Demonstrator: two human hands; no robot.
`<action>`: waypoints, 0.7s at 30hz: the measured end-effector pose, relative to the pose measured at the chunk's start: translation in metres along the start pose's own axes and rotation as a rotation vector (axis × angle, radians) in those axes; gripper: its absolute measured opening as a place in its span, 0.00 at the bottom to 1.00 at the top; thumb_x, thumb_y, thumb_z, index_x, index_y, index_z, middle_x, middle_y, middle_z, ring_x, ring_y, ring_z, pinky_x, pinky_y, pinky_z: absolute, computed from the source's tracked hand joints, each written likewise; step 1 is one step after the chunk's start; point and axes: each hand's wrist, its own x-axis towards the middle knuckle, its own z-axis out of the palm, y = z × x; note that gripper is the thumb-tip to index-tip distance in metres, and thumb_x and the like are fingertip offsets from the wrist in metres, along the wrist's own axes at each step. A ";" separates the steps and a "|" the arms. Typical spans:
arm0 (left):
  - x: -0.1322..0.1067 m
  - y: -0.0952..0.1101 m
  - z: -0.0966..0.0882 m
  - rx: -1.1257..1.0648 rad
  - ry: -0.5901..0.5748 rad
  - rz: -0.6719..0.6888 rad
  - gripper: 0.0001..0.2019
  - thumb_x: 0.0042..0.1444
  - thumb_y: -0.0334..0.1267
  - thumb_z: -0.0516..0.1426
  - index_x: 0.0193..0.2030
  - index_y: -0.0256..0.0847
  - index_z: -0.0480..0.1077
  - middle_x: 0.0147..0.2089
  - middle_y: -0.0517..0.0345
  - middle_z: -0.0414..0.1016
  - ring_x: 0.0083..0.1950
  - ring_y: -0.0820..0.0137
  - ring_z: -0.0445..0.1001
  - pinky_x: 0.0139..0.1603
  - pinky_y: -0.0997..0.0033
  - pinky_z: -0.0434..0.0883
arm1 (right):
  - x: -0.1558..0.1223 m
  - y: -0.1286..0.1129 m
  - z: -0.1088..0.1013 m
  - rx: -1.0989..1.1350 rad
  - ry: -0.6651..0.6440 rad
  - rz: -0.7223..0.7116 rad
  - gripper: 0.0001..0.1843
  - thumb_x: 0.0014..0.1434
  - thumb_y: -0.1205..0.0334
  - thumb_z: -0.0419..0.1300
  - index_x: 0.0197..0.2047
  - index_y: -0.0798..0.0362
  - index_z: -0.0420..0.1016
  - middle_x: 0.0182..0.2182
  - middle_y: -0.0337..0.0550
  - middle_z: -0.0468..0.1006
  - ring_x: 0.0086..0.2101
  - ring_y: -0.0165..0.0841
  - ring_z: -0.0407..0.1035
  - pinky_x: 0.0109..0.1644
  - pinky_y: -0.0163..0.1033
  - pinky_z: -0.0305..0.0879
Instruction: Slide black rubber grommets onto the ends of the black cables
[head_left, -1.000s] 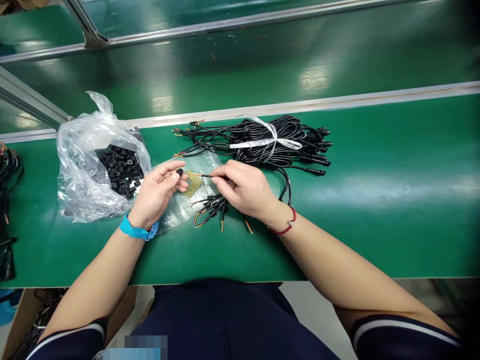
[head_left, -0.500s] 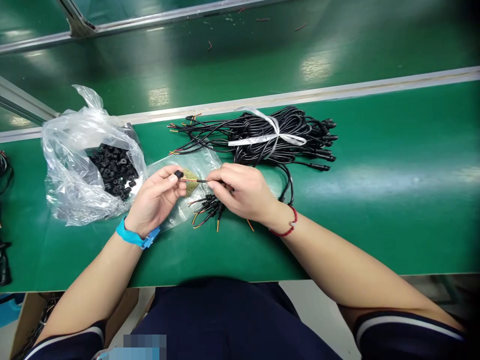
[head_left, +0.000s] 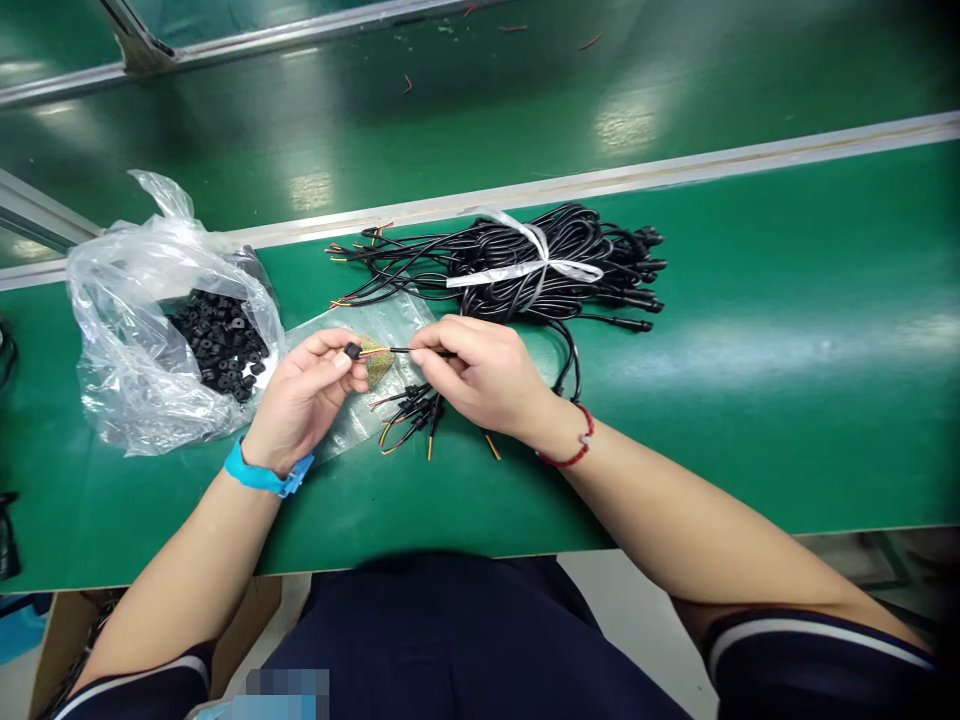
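Between thumb and fingers, my left hand (head_left: 311,385) pinches a small black rubber grommet (head_left: 352,351). My right hand (head_left: 480,370) is closed on a black cable (head_left: 402,349), a short way to the right. Thin red and yellow wires (head_left: 375,351) run from the cable's end to the grommet; how far they pass into it I cannot tell. Below the hands lie a flat clear plastic bag (head_left: 341,435) with a yellow-green piece (head_left: 381,365) on it, and a cluster of short cable ends (head_left: 412,408) with bare-tipped coloured wires, partly behind my right hand.
An open plastic bag (head_left: 112,350) holds many black grommets (head_left: 221,345) at the left. A bundle of black cables (head_left: 540,250), tied with a white strip (head_left: 499,273), lies behind my right hand. A metal rail (head_left: 675,170) crosses the back of the green table (head_left: 750,400).
The view has shifted slightly, so the things on the table appear a little further left. Both hands keep their grip, and the grommet has turned a little at the wire ends.
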 end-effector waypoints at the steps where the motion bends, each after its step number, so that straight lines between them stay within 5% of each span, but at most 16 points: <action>1: 0.000 0.000 0.000 0.005 0.003 0.004 0.08 0.49 0.31 0.64 0.38 0.37 0.74 0.31 0.58 0.74 0.30 0.77 0.73 0.34 0.80 0.73 | 0.000 0.000 0.000 0.004 0.014 -0.001 0.08 0.61 0.69 0.53 0.33 0.57 0.73 0.26 0.39 0.74 0.25 0.25 0.63 0.31 0.32 0.59; 21: -0.001 -0.004 0.005 0.095 0.054 0.016 0.10 0.48 0.32 0.65 0.38 0.38 0.71 0.32 0.59 0.76 0.29 0.76 0.74 0.32 0.77 0.74 | -0.002 0.004 0.004 -0.038 0.040 -0.041 0.08 0.62 0.68 0.52 0.34 0.56 0.72 0.26 0.39 0.73 0.25 0.25 0.63 0.30 0.32 0.59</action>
